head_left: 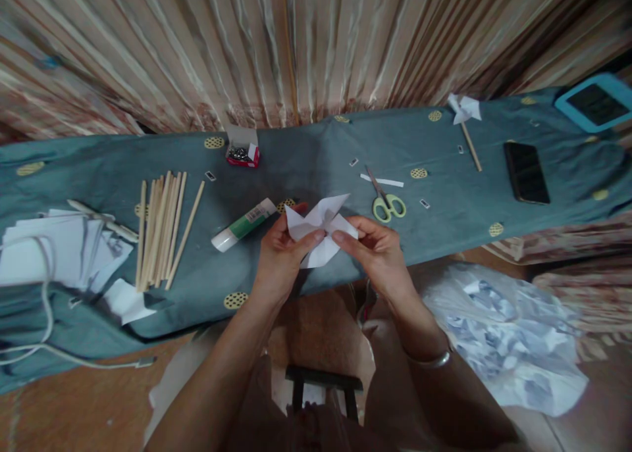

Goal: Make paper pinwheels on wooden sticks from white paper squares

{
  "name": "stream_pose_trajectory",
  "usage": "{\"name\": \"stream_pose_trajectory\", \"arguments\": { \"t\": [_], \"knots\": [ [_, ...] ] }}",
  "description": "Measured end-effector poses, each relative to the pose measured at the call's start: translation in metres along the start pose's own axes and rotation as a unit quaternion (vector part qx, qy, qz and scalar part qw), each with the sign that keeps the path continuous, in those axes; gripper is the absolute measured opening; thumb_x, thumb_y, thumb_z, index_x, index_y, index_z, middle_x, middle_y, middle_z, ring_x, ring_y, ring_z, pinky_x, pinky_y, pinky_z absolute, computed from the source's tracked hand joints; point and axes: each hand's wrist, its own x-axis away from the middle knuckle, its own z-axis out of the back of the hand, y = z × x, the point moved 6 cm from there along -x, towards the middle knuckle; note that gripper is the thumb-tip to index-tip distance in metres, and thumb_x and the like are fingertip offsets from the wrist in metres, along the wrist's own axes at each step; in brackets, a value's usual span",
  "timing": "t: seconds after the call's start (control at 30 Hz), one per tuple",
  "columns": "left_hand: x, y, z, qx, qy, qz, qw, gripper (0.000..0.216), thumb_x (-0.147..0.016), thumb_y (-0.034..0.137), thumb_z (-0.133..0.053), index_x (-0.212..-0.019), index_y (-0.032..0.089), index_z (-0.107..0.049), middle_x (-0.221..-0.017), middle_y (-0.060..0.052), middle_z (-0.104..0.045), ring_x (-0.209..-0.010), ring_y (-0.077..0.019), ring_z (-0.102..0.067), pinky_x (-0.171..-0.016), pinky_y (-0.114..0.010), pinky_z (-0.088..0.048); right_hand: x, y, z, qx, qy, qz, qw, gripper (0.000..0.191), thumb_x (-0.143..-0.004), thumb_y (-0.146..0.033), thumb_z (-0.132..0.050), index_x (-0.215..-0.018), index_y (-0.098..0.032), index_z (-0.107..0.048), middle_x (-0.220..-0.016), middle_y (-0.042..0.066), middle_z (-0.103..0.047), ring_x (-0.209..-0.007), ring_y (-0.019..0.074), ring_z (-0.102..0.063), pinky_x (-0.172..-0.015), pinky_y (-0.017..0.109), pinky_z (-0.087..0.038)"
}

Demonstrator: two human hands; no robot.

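Both hands hold a white paper pinwheel (323,208) over the front edge of the cloth-covered table, thumbs pressed near its middle. My left hand (281,258) grips its left side, fingers hidden behind the paper. On the other side my right hand (378,254) pinches the right part, its thumb by the centre. Just left of the pinwheel lies a glue stick (244,225) with a green label. Scissors (388,202) with light green handles rest to the right, partly over a thin white paper strip (395,183).
Several wooden sticks (160,231) lie at left beside a stack of white paper (59,248) and a white cable (47,307). A small red box (243,154) holds metal pieces. At right are a finished pinwheel on a stick (467,120), a phone (526,172) and a plastic bag (508,333).
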Motion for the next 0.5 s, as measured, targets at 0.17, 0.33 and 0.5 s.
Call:
{"name": "stream_pose_trajectory", "arguments": {
  "t": [0.17,0.33,0.5],
  "knots": [
    [0.0015,-0.0012,-0.0011,-0.030,-0.009,0.001,1.000,0.060,-0.056,0.027,-0.089,-0.110,0.017,-0.066,-0.090,-0.002,-0.075,-0.079,-0.0155,-0.068,-0.077,-0.029,-0.054,-0.0005,0.0005,-0.0011,-0.018,0.012,-0.007,1.000,0.027,-0.062,-0.043,-0.086,-0.070,-0.023,-0.070,-0.068,-0.003,-0.069,-0.061,0.0118,-0.056,-0.061,0.027,-0.048],
    [0.0026,0.0003,-0.0023,-0.045,-0.012,0.000,0.999,0.054,-0.056,0.026,-0.089,-0.106,0.016,-0.069,-0.086,-0.002,-0.075,-0.076,-0.0153,-0.068,-0.073,-0.028,-0.054,-0.0010,0.0012,-0.0009,-0.032,0.005,-0.010,0.999,0.025,-0.062,-0.040,-0.086,-0.070,-0.022,-0.070,-0.065,-0.004,-0.067,-0.058,0.0101,-0.054,-0.060,0.026,-0.046],
    [0.0030,-0.0002,-0.0023,-0.054,-0.015,0.001,0.998,0.043,-0.056,0.029,-0.089,-0.093,0.017,-0.074,-0.082,-0.001,-0.075,-0.070,-0.0145,-0.066,-0.069,-0.027,-0.053,-0.0013,0.0018,-0.0008,-0.026,0.000,-0.007,1.000,0.024,-0.063,-0.040,-0.085,-0.072,-0.023,-0.071,-0.068,-0.004,-0.069,-0.061,0.0118,-0.057,-0.063,0.028,-0.048]
  ]
}}
